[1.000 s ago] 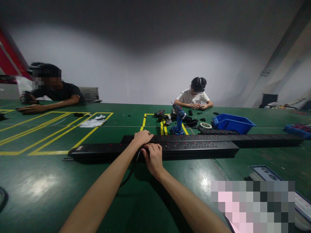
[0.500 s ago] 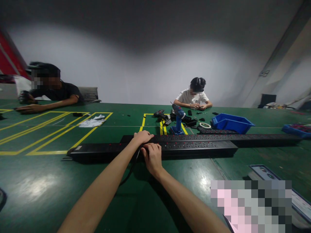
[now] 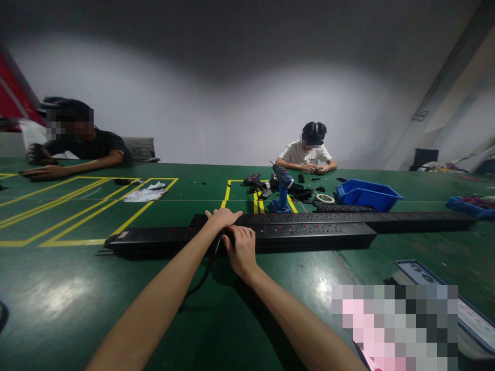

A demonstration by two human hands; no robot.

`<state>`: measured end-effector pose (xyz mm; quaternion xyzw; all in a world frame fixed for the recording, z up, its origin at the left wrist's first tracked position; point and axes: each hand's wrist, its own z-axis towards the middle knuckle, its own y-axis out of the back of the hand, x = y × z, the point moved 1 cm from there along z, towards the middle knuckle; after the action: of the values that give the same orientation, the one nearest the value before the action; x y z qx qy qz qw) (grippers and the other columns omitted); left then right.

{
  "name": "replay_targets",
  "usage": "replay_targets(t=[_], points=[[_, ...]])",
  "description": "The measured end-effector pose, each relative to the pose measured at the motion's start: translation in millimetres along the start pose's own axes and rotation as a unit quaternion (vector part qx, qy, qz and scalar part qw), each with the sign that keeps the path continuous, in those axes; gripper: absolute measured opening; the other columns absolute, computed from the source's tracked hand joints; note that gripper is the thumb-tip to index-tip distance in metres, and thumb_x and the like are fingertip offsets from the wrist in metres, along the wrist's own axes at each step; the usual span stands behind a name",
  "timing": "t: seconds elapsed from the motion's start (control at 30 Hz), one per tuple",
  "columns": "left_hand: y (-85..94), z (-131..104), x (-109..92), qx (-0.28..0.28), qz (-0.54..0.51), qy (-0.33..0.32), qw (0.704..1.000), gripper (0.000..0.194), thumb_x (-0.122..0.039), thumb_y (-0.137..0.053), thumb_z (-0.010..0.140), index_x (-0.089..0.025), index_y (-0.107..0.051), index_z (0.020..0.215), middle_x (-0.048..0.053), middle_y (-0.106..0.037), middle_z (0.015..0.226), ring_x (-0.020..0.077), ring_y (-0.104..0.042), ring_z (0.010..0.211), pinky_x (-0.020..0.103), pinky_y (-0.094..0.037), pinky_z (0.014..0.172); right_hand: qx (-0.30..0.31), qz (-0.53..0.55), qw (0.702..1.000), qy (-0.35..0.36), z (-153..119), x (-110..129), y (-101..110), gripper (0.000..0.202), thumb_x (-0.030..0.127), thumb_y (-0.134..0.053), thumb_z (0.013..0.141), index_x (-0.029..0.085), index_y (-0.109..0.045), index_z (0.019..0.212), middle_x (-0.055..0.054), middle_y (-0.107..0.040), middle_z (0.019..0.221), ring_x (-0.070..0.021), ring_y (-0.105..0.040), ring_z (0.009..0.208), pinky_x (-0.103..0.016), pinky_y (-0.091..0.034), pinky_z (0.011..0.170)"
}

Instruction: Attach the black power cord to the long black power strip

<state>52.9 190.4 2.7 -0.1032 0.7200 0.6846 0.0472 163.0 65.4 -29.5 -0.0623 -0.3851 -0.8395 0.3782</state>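
Observation:
Two long black power strips lie side by side across the table, the front power strip (image 3: pixel 317 235) overlapping the view of the back power strip (image 3: pixel 417 221). My left hand (image 3: pixel 224 217) rests over their tops, thumb apart and fingers stretched to the right. Just below it, my right hand (image 3: pixel 243 250) curls its fingers at the front strip's top; what they hold, if anything, is hidden. A black cable (image 3: pixel 209 270) rises from the table to a spot between my hands, where its end is out of sight.
A blue cordless drill (image 3: pixel 284 188) stands behind the strips among black parts. Right of it are a tape roll (image 3: pixel 325 198) and a blue bin (image 3: pixel 369 196). White papers (image 3: pixel 145 193) lie left. Two people sit across the green table (image 3: pixel 96 293). A pale box (image 3: pixel 479 322) sits at right.
My left thumb now shows apart from the fingers, and that hand has shifted slightly left. The right hand stays at nearly the same place on the strip. The whole view has drifted slightly.

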Motion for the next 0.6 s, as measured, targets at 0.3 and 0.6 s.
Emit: replay_targets(t=[0.3, 0.6], points=[[1.9, -8.3, -1.4, -0.013, -0.015, -0.014, 1.000, 0.068, -0.073, -0.031, 0.081, -0.023, -0.071, 0.103, 0.018, -0.065, 0.118, 0.0417, -0.054, 0.117, 0.065, -0.025, 0.102, 0.017, -0.001, 1.000, 0.000, -0.5, -1.4, 1.1, 0.024, 0.032, -0.046, 0.097, 0.022, -0.060, 0.113, -0.007, -0.064, 0.115, -0.0214, -0.053, 0.109, -0.038, -0.032, 0.097], [3.0, -21.7, -3.5, -0.041, -0.018, -0.011, 0.999, 0.061, -0.065, -0.027, 0.087, -0.025, -0.070, 0.105, 0.015, -0.068, 0.114, 0.0383, -0.056, 0.112, 0.063, -0.029, 0.100, 0.016, 0.007, 1.000, 0.003, -1.8, -0.7, 4.0, 0.016, 0.027, -0.049, 0.094, 0.022, -0.062, 0.103, -0.005, -0.065, 0.112, -0.0213, -0.052, 0.107, -0.039, -0.030, 0.097]])
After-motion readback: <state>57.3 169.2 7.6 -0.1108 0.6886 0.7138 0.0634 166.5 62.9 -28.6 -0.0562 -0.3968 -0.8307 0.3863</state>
